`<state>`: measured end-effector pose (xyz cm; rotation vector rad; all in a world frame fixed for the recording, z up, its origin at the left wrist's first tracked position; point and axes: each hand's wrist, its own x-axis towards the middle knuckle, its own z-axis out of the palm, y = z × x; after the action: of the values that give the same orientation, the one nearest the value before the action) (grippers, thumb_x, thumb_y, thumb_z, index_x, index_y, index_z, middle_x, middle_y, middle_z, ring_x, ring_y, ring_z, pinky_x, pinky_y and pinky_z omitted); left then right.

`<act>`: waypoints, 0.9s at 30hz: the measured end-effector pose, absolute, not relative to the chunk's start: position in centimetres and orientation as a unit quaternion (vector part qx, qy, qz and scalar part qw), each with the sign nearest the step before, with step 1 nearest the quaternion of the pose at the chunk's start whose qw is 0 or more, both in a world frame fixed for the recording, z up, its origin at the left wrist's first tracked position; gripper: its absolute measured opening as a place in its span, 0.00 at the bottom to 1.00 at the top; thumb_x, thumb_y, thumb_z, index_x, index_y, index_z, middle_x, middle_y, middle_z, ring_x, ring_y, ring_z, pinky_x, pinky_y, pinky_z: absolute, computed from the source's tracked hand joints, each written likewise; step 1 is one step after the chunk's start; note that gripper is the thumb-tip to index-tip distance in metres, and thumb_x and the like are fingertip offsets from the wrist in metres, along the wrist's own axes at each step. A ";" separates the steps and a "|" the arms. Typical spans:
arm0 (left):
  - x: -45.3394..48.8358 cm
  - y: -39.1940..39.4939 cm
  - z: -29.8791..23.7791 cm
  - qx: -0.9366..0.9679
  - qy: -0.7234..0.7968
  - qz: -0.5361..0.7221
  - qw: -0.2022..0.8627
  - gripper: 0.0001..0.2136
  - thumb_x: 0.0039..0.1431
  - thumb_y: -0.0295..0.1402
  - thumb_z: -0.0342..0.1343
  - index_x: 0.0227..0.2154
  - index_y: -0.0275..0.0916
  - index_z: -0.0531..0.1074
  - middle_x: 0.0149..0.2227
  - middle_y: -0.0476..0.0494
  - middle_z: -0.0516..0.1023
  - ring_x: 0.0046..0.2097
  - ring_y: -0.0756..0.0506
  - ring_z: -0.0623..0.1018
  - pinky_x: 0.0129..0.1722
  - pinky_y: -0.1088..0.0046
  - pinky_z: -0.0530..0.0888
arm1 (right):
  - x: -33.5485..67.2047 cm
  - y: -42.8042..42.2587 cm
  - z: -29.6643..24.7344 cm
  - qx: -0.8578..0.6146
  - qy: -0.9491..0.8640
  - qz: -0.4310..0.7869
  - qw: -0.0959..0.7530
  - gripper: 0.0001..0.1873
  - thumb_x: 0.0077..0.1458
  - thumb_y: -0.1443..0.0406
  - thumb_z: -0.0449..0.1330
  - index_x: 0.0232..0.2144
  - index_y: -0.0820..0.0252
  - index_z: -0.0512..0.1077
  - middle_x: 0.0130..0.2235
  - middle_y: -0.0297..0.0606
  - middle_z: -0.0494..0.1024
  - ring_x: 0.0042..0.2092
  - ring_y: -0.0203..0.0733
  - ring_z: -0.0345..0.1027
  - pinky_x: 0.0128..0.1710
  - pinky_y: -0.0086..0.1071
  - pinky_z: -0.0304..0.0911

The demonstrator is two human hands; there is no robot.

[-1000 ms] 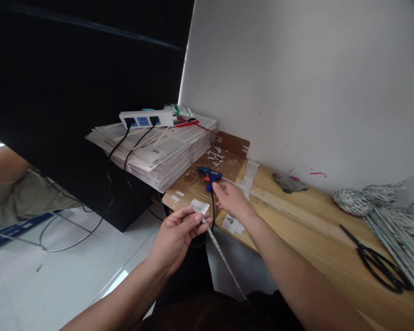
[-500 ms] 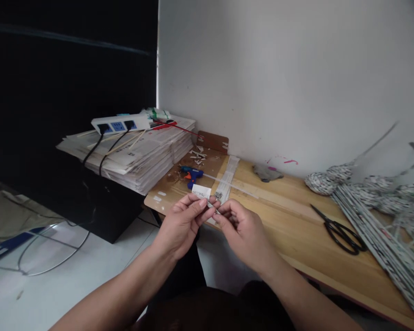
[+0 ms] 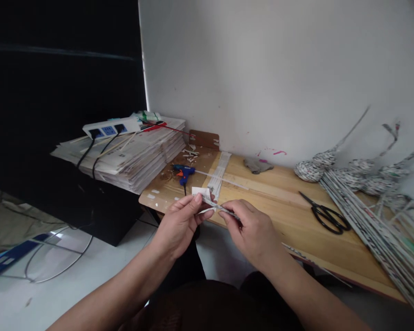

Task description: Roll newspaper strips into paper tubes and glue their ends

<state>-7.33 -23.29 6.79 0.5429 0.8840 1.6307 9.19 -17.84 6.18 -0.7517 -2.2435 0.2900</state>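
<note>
A thin rolled newspaper tube (image 3: 209, 202) runs between my two hands, held just off the table's front edge. My left hand (image 3: 181, 220) pinches its left end, thumb on top, with a small piece of white paper (image 3: 200, 191) standing up behind the fingers. Closed around the tube farther right is my right hand (image 3: 250, 227). A thin printed length (image 3: 317, 264), which looks like the same tube, shows beyond my right forearm. Behind my hands a blue glue gun (image 3: 184, 174) lies on the table with a clear glue stick in it.
Black scissors (image 3: 327, 217) lie on the wooden table (image 3: 279, 220), left of a bundle of paper tubes (image 3: 365, 225). Woven paper balls (image 3: 310, 171) stand by the wall. A power strip (image 3: 112, 127) rests on a newspaper stack (image 3: 152, 161) at left. A grey cloth (image 3: 258, 165) lies at the back.
My right hand has shifted right along the tube, so more of it shows between my hands. The tube's far length now shows past my right forearm. The view has turned slightly right.
</note>
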 end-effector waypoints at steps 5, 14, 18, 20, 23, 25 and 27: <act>-6.7 -23.5 6.5 0.220 0.392 0.698 0.557 0.08 0.52 0.35 0.67 0.30 0.34 0.79 0.29 0.46 0.76 0.32 0.52 0.75 0.32 0.79 0.75 | 9.3 -18.2 5.7 -0.242 -0.882 0.006 0.404 0.14 0.63 0.70 0.55 0.51 0.58 0.69 0.44 0.42 0.79 0.45 0.44 0.74 0.47 0.36 0.69; -7.1 -24.0 5.8 0.246 0.396 0.692 0.552 0.06 0.54 0.33 0.66 0.29 0.34 0.78 0.28 0.47 0.74 0.31 0.53 0.74 0.33 0.79 0.75 | 9.6 -18.3 5.7 -0.227 -0.890 0.033 0.395 0.16 0.64 0.69 0.55 0.52 0.59 0.72 0.44 0.41 0.81 0.45 0.42 0.75 0.49 0.36 0.70; -7.4 -24.0 5.4 0.270 0.393 0.692 0.542 0.06 0.54 0.32 0.66 0.30 0.34 0.79 0.28 0.47 0.75 0.32 0.52 0.74 0.34 0.79 0.75 | 9.5 -18.4 5.9 -0.234 -0.894 0.051 0.380 0.15 0.64 0.68 0.55 0.52 0.60 0.73 0.43 0.42 0.81 0.43 0.42 0.75 0.47 0.36 0.70; -7.6 -24.0 5.3 0.279 0.392 0.690 0.541 0.06 0.54 0.31 0.66 0.32 0.34 0.79 0.28 0.47 0.75 0.32 0.53 0.74 0.33 0.79 0.75 | 9.5 -18.4 5.9 -0.237 -0.894 0.066 0.376 0.15 0.65 0.68 0.54 0.52 0.59 0.73 0.43 0.42 0.81 0.43 0.42 0.75 0.47 0.36 0.69; -7.8 -24.0 5.2 0.286 0.392 0.687 0.542 0.06 0.54 0.31 0.66 0.33 0.34 0.79 0.28 0.48 0.75 0.30 0.53 0.74 0.33 0.79 0.75 | 9.4 -18.4 6.1 -0.241 -0.893 0.081 0.371 0.14 0.65 0.67 0.54 0.51 0.58 0.73 0.43 0.40 0.81 0.43 0.41 0.75 0.47 0.36 0.69; -7.9 -24.0 5.1 0.291 0.392 0.686 0.540 0.07 0.53 0.32 0.66 0.34 0.35 0.79 0.28 0.48 0.76 0.30 0.53 0.75 0.32 0.79 0.75 | 9.4 -18.5 6.2 -0.245 -0.893 0.090 0.368 0.14 0.65 0.67 0.54 0.51 0.58 0.73 0.43 0.39 0.81 0.43 0.41 0.75 0.46 0.35 0.68; -8.1 -24.0 4.9 0.302 0.396 0.683 0.535 0.07 0.53 0.32 0.66 0.34 0.35 0.79 0.28 0.47 0.77 0.31 0.53 0.75 0.33 0.79 0.75 | 9.4 -18.5 6.3 -0.251 -0.893 0.098 0.361 0.13 0.65 0.67 0.54 0.50 0.57 0.73 0.43 0.38 0.81 0.42 0.41 0.75 0.46 0.34 0.68</act>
<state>-8.08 -23.97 4.94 0.7192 0.9436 1.6266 9.36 -18.50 6.35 -0.6454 -2.3003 0.2526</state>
